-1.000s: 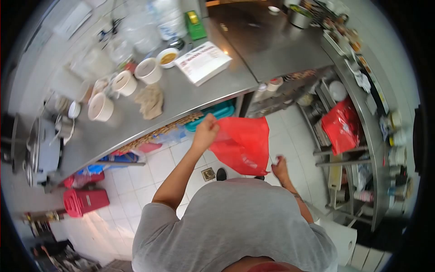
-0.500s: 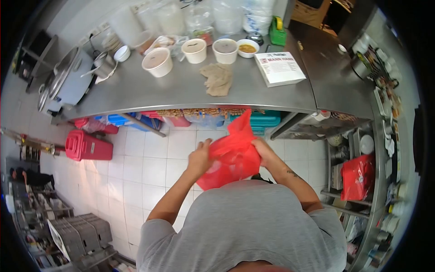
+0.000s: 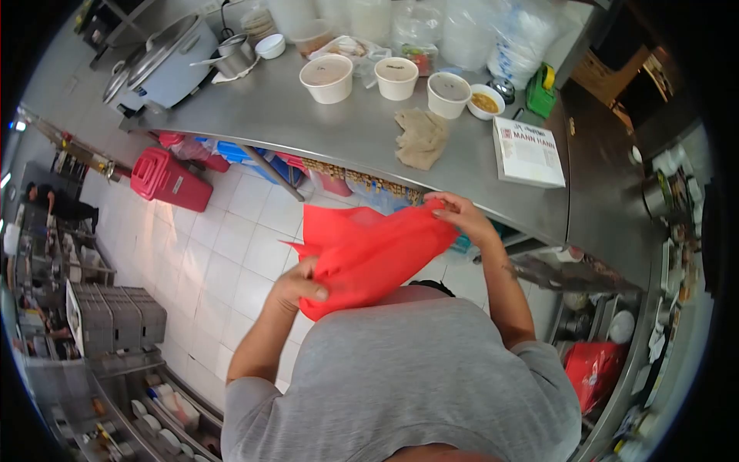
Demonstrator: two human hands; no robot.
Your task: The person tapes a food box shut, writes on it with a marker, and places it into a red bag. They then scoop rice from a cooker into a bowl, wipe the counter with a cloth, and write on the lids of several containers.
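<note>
Both hands hold a red bag [image 3: 369, 254] in front of my body, below the counter's front edge. My left hand [image 3: 299, 286] is closed on its lower left part, thumb on top. My right hand [image 3: 456, 212] pinches the upper right end. The bag is stretched slantwise between them, with loose flaps hanging at the left. On the steel counter [image 3: 262, 108] are lidded paper tubs, including a large tub [image 3: 326, 78], a middle tub [image 3: 396, 78] and a right tub [image 3: 449, 95]. A crumpled beige cloth [image 3: 422, 138] lies in front of them.
A white printed box [image 3: 529, 152], a bowl of yellow food [image 3: 485, 101] and a green tool [image 3: 541, 91] are at the counter's right. A large lidded pot [image 3: 171, 61] stands at the left. On the floor are a red bin [image 3: 169, 179] and a grey crate [image 3: 115, 317]. Another person [image 3: 61, 204] is far left.
The red bag has gone from hanging bunched to stretched slantwise between my hands. My left hand moved left and down, my right hand upward. The view has turned, tilting the counter.
</note>
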